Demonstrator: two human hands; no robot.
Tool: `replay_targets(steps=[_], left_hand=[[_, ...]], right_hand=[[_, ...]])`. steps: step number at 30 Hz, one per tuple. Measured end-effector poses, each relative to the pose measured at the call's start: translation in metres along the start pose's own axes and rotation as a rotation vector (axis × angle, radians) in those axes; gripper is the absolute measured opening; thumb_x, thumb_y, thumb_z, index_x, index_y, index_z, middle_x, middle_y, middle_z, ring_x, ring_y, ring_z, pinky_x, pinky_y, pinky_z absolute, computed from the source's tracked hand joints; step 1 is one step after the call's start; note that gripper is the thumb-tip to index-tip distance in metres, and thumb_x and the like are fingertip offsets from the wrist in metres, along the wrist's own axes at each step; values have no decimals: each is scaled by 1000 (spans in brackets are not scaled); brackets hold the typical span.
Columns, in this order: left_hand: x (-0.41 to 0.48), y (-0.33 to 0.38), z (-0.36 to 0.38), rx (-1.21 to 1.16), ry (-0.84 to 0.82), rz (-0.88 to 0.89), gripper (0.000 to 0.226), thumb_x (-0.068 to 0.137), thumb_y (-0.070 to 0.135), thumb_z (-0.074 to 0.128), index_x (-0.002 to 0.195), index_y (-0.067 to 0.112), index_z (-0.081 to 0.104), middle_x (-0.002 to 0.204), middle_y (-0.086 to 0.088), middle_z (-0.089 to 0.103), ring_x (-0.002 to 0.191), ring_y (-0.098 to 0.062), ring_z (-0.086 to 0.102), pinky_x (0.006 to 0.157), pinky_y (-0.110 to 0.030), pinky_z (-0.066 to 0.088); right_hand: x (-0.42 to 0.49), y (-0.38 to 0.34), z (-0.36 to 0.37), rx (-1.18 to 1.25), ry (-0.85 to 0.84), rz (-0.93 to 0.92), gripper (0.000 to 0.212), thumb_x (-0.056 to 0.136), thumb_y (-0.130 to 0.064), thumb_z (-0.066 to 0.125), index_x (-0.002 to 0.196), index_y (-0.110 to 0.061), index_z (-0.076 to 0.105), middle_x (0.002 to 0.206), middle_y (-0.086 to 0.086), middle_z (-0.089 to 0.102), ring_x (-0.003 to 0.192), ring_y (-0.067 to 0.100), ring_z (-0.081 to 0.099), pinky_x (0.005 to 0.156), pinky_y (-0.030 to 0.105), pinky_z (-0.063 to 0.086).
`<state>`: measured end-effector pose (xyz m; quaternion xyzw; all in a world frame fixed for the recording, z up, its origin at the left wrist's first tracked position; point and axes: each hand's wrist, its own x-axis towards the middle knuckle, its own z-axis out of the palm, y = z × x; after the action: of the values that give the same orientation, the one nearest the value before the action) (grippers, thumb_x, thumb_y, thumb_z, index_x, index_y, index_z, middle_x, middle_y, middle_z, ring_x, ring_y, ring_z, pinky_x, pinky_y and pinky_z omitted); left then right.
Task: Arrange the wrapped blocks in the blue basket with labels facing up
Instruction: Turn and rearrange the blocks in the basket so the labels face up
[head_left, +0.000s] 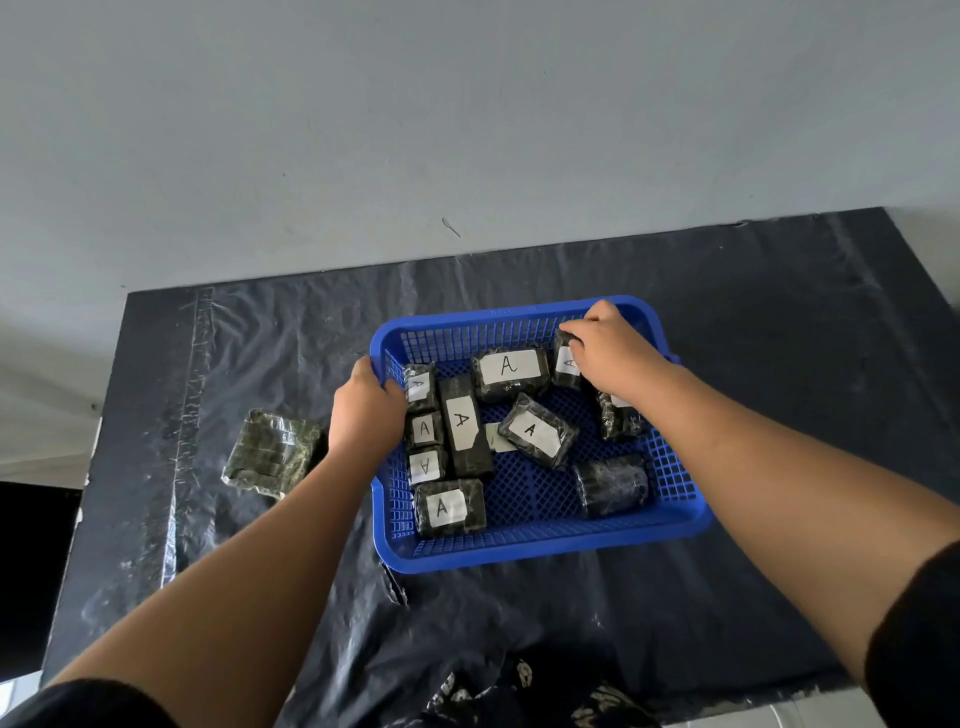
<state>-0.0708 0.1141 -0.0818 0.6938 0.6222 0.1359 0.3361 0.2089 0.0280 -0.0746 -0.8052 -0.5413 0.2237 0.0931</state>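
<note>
A blue basket (524, 545) sits on the black-covered table and holds several dark wrapped blocks. Most show a white "A" label, such as the large block (511, 370) at the back and the tilted one (537, 430) in the middle. A block at the front right (613, 486) shows no label. My right hand (610, 348) grips a labelled block (566, 364) at the basket's far right corner. My left hand (366, 410) clasps the basket's left rim, its fingers next to a labelled block (420, 387).
One more wrapped block (270, 452), no label showing, lies on the table left of the basket. The black plastic sheet (779, 338) covers the table to its edges. A grey wall rises behind. Patterned dark cloth (519, 696) lies at the near edge.
</note>
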Motion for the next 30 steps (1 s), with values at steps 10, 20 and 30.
replay_targets(steps=[10,20,30], left_hand=[[-2,2,0,56,30,-1,6,94,17,41,92,14,46,71,-2,55,57,-18,54,44,-27,36],[-2,2,0,39,32,4,7,93,16,41,91,14,47,71,-2,55,56,-17,54,43,-26,34],[-2,0,0,30,32,2,7,93,16,41,89,15,47,71,-1,55,54,-16,52,43,-26,34]], right_hand=[[-10,-10,23,-365,60,37,31,93,-19,50,124,-20,55,128,3,56,113,31,46,91,48,34],[-77,-39,49,-311,-198,-79,59,80,-53,64,125,-19,46,122,7,46,109,29,50,85,45,50],[-75,-33,65,-337,-11,-227,49,85,-13,63,129,-28,48,142,6,35,121,33,36,95,47,36]])
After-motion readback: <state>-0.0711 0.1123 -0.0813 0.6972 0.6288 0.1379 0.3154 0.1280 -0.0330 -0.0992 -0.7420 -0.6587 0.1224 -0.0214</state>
